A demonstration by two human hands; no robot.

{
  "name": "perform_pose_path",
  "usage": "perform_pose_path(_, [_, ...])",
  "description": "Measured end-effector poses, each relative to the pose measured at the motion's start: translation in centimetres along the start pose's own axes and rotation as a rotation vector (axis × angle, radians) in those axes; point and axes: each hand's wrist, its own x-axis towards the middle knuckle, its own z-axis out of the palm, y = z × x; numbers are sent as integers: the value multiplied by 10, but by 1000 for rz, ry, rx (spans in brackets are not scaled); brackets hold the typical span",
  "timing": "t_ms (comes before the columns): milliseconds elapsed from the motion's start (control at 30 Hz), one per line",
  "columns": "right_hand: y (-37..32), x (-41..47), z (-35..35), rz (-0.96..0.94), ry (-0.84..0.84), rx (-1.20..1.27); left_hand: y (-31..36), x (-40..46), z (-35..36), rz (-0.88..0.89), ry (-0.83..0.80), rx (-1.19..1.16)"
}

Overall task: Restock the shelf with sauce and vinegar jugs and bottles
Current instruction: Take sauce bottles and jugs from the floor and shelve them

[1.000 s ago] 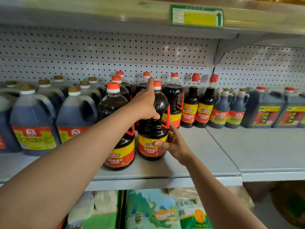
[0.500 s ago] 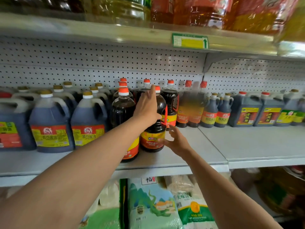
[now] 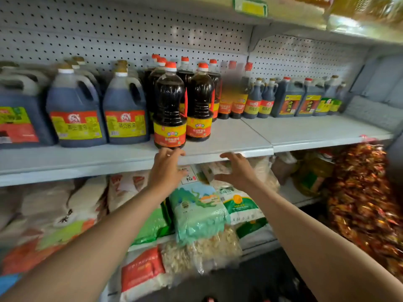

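Observation:
Two tall dark vinegar bottles with orange caps stand upright at the front of the grey shelf [image 3: 229,136]: one bottle [image 3: 169,105] near the edge, a second bottle [image 3: 200,101] just right and behind it. More of the same stand behind them. My left hand [image 3: 165,168] is below the shelf edge, fingers relaxed, holding nothing. My right hand [image 3: 237,171] hovers with spread fingers under the shelf lip, also empty. Neither hand touches a bottle.
Large blue soy sauce jugs [image 3: 75,105] fill the shelf's left part. Small bottles [image 3: 254,99] and square dark jugs [image 3: 287,98] line the back right, with bare shelf in front of them. Rice and grain bags [image 3: 200,212] crowd the lower shelf; red packets [image 3: 362,192] are at right.
Both hands have let go of the right front bottle and dropped back below the shelf edge. The view has tilted down and pulled away.

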Motion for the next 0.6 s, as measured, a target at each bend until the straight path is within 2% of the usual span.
perform_pose_path(100, [3,-51,29,52,-66,-83,-29,-50,18,-78,-158,3])
perform_pose_path(300, [15,-139,86,136,-209,-64,-65,-146,45,-216,-383,11])
perform_pose_path(600, [75,-204,173,245,-355,-13,-118,-224,123,-336,-495,25])
